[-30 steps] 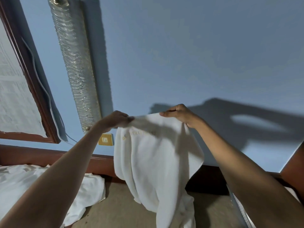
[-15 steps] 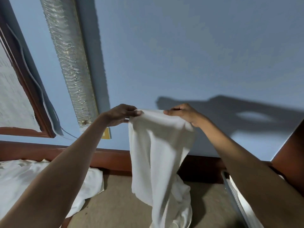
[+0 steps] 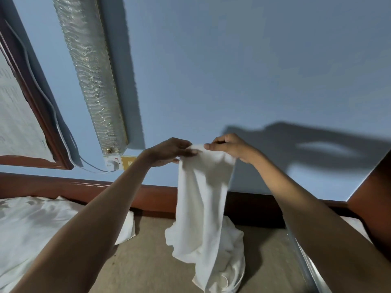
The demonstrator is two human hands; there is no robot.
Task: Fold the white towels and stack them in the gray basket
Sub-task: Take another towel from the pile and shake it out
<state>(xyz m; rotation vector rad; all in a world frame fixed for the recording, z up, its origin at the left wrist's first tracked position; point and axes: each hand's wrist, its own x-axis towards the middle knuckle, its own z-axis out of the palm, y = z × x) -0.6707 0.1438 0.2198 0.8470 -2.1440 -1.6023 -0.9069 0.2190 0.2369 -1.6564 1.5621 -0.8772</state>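
Your left hand [image 3: 171, 152] and right hand [image 3: 230, 148] are raised side by side in front of the blue wall [image 3: 232, 70], nearly touching, and each grip is closed on the top edge of one white towel [image 3: 203, 208]: your left fingers and thumb pinch the cloth at its upper left corner, and your right thumb and curled fingers pinch it just beside that. The towel hangs down between your forearms in long loose folds, not yet folded, and its lower end lies bunched on the tan surface [image 3: 137, 261] below. To your left, more white cloth [image 3: 31, 229] lies crumpled on that surface, against a brown wooden rail [image 3: 84, 187] that runs along the foot of the wall. A gray rim [image 3: 304, 256] shows at the lower right beside your right forearm, but too little of it is in view to tell what it belongs to. Your arms cast a dark shadow on the wall to the right.
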